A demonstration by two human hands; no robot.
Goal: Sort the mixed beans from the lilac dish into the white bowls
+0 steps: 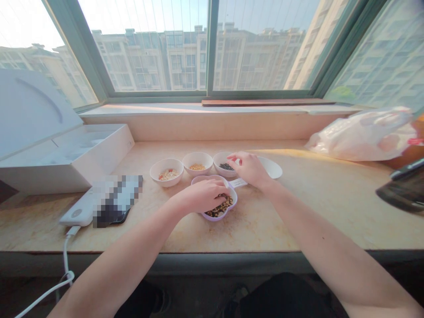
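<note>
My left hand (207,194) reaches into a heart-shaped bowl with a lilac rim (235,201), its curled fingertips among mixed beans (220,210). Whatever those fingers pinch is hidden. Over a small white bowl of black beans (226,166) my right hand (248,168) bends its fingers together at the rim; what they hold is too small to make out. Left of it stands a white bowl (198,173) with yellow kernels (197,167). Farther left another white bowl (166,182) contains pale pieces with some reddish ones (168,175).
A white dish (273,168) and a paper label (237,183) lie by my right hand. At left are an open white box (109,145), a power bank (77,210) with cable and a phone (122,216). A plastic bag (361,137) and a dark glossy object (404,187) are at right.
</note>
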